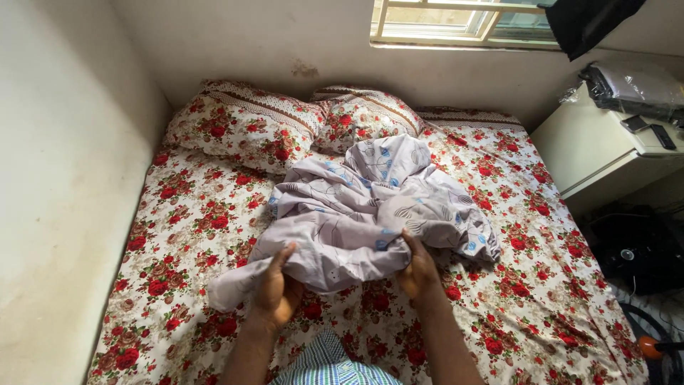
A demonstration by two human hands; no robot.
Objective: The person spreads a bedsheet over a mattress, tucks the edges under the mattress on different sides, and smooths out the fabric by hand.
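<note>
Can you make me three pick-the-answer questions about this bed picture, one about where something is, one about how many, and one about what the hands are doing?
1. Where does the crumpled pale lilac sheet with blue and grey leaf prints lie?
A. on the red-rose flowered bed
B. on the white side cabinet
C. on the window sill

2. How many rose-patterned pillows sit at the head of the bed?
A. one
B. two
C. four

3. What are the left hand and the right hand doing?
A. resting flat on the wall
B. holding a remote
C. gripping the near edge of the sheet

Answers:
1 A, the sheet is heaped in the middle of the bed.
2 B, two pillows lie side by side under the window.
3 C, both hands' fingers close on the sheet's fabric.
</note>
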